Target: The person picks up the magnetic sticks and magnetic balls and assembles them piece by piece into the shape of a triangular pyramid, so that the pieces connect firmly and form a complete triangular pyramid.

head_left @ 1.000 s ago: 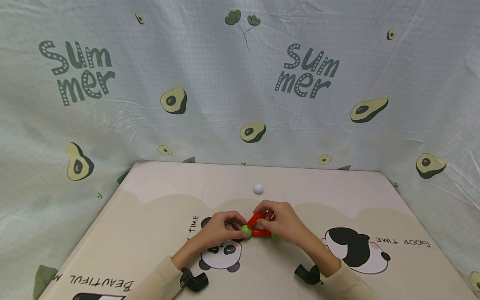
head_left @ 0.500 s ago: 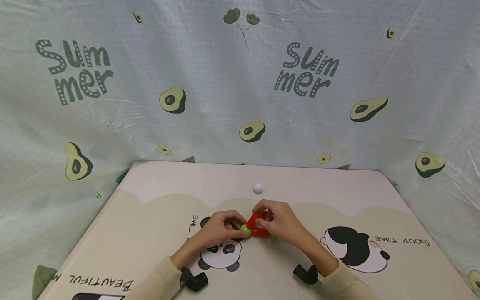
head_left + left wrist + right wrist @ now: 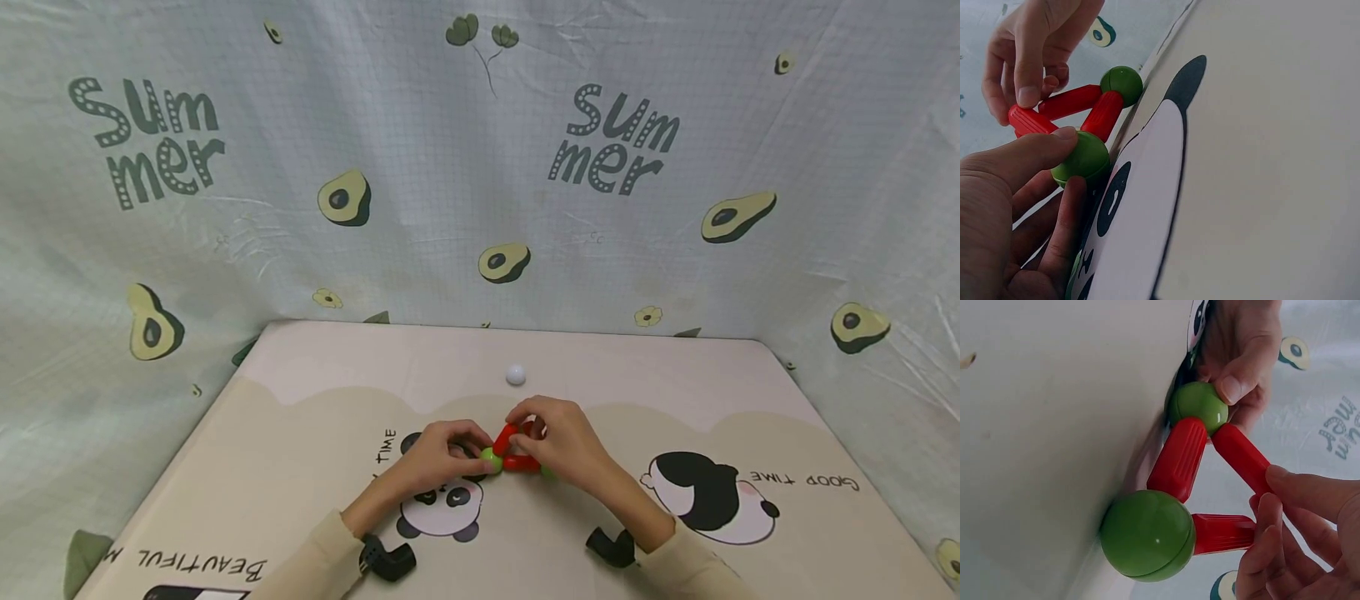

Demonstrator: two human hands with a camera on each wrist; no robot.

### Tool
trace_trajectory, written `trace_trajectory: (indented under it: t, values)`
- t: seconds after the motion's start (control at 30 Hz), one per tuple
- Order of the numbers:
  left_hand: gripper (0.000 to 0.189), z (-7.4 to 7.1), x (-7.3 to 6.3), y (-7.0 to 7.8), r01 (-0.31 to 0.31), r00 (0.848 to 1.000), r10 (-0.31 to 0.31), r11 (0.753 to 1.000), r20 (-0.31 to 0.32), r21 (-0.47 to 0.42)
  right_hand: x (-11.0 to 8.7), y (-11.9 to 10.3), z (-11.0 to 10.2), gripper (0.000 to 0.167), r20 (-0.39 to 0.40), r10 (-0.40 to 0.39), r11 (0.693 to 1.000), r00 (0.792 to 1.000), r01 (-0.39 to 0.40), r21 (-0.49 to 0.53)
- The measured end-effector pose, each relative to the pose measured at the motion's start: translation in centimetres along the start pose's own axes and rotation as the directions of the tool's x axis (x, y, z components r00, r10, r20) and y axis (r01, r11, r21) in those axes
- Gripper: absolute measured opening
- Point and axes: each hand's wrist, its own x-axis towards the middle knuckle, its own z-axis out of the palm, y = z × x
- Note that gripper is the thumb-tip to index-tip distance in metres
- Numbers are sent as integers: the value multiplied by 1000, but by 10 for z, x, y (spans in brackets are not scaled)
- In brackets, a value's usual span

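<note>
My left hand (image 3: 442,457) pinches a green ball (image 3: 1200,407) between thumb and fingers, low over the table. Two red ribbed rods meet that ball. One, a short rod (image 3: 1179,461), runs to a second, larger-looking green ball (image 3: 1147,536) that appears to rest on the table. The other, a slanting rod (image 3: 1239,453), has its free end pinched by my right hand (image 3: 567,439). A third red rod (image 3: 1221,533) sticks out from the second ball, its far end close to the right fingers. Whether those fingers touch it I cannot tell.
A white ball (image 3: 515,375) lies on the table beyond both hands. The tabletop (image 3: 315,483) carries printed panda and dog pictures. Behind it hangs a pale curtain (image 3: 420,150) with avocado prints. Black wrist mounts (image 3: 387,560) sit below the wrists.
The slanting red rod stands slightly steeper as my right hand shifts a little. My left hand keeps its grip on the green ball. The view has drifted slightly.
</note>
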Motion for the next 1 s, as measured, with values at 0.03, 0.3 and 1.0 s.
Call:
trace_trajectory:
  t: [0.03,0.3,1.0]
  values:
    - [24,0,0,0,2,1000,-2,1000,0,-1,0,0,-1,21,4,-5,1000,1000,5,8]
    - [24,-2,-2,-1,2,1000,-2,1000,3,13,1,5,-10,23,11,-42,996,999,41,83]
    - [24,-2,-2,-6,-19,1000,19,999,19,37,34,38,-33,24,50,88,993,995,-91,71]
